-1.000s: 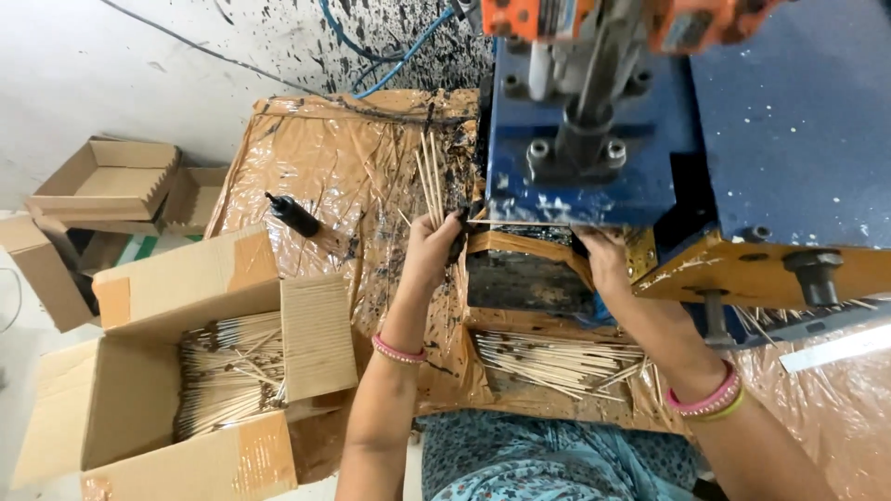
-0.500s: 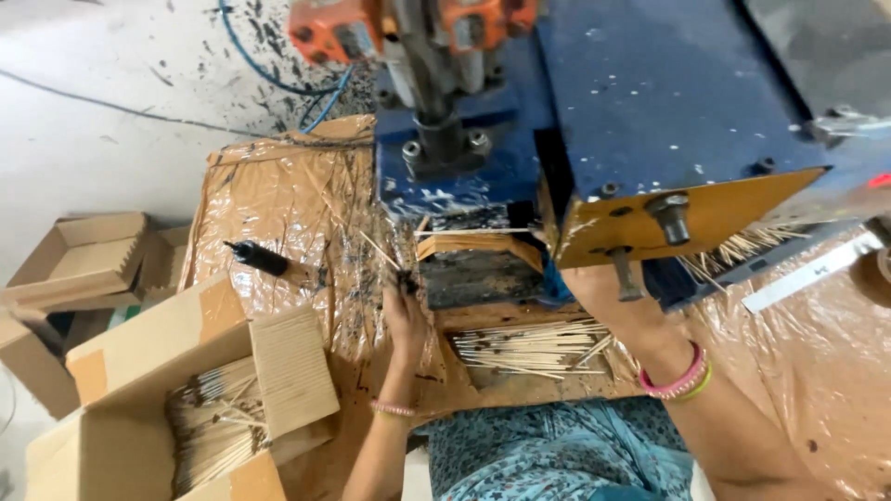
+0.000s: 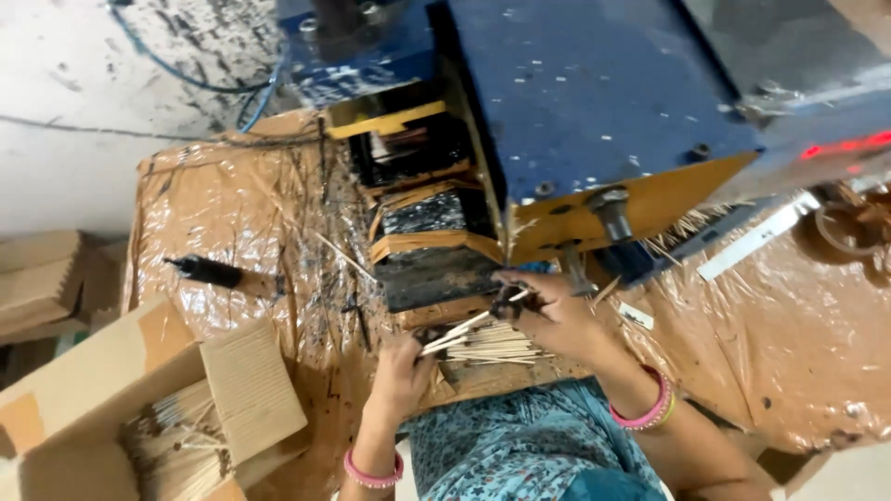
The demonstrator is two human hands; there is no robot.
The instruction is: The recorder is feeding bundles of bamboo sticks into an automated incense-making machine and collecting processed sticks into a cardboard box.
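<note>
My left hand (image 3: 401, 371) and my right hand (image 3: 546, 314) are together at the front of a blue machine (image 3: 594, 111). Between them they hold a small bunch of thin bamboo sticks (image 3: 459, 332), slanted up to the right. Just below lies a flat pile of the same sticks (image 3: 497, 351) on a brown tray at the machine's mouth. Both wrists wear pink bangles. A black, stained feed block (image 3: 432, 269) sits right behind the hands.
A plastic-covered brown table (image 3: 232, 213) spreads to the left, with a black marker-like tool (image 3: 209, 271) on it. An open cardboard box (image 3: 139, 408) full of sticks stands at lower left. More folded cardboard (image 3: 37, 278) lies on the floor at far left.
The view has swung left and closer. My left hand came down from the machine's mouth to the stick pile, and both hands now grip a bunch of sticks.
</note>
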